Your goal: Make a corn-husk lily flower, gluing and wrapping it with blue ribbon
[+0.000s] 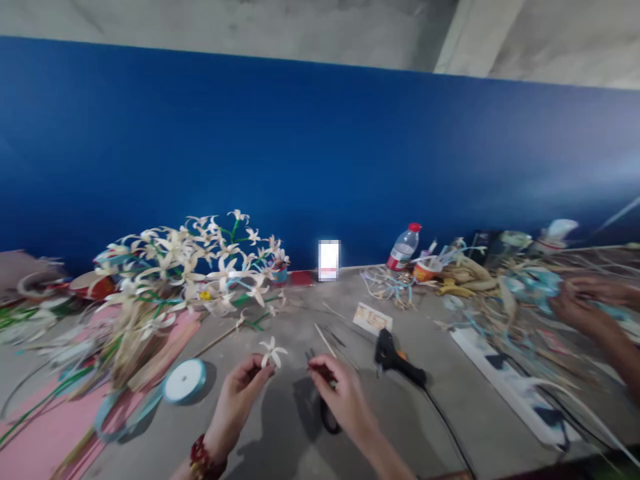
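My left hand (245, 390) pinches a small white flower (273, 352) with thin, curved petals, facing up above the grey table. To its right is my right hand (337, 390), its thumb and fingers closed; what they hold is blurred. A dark loop (329, 419), like a scissor handle, shows under the right hand, and dark tips stick out past its fingertips. I cannot tell whether this tool is gripped or lies beneath. A roll of pale blue ribbon (185, 381) sits left of my left hand. Right of my right hand rests a black glue gun (397, 360) with its cord.
Many white flowers on green stems (185, 260) are heaped at the left, over pink sheets (45, 427). A white power strip (515, 387) and a red-capped bottle (404, 248) stand right. At far right another person's hands (580, 303) handle blue strips. A blue panel (320, 147) closes off the back.
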`<action>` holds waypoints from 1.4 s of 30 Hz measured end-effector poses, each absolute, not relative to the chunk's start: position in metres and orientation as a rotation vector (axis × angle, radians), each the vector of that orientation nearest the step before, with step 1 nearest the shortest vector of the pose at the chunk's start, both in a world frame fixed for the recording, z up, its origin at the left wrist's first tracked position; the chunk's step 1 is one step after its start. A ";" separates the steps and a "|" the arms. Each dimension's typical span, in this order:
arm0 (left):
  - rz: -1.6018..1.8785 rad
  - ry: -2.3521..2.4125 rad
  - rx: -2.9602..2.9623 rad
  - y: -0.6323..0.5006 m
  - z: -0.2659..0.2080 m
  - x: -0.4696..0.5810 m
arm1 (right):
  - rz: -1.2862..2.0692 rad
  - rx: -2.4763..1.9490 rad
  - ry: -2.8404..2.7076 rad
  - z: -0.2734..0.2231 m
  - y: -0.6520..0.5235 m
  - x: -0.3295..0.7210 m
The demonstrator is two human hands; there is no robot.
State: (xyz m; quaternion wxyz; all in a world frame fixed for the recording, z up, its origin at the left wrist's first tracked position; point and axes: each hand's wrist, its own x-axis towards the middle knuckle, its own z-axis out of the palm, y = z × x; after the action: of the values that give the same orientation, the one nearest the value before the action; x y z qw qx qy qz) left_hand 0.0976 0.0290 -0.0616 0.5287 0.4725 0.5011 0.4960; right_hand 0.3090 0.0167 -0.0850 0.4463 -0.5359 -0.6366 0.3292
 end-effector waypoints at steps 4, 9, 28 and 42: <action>1.180 1.216 1.150 0.025 -0.076 0.088 | 0.735 -1.322 -1.715 -0.067 0.037 0.322; 1.141 1.177 1.263 0.024 -0.094 0.087 | 0.704 -1.314 -1.780 -0.059 0.043 0.314; 1.116 1.216 1.322 0.025 -0.108 0.088 | 0.733 -1.409 -1.823 -0.098 0.023 0.315; 1.053 1.302 1.520 0.026 -0.097 0.084 | 0.884 -1.402 -1.625 -0.099 0.023 0.319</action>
State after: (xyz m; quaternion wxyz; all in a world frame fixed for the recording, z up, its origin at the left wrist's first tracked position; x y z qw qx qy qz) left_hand 0.0837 0.0264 -0.0973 0.4259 0.6082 0.5209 0.4212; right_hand 0.3188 0.0230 -0.0986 0.3989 -0.5538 -0.6421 0.3492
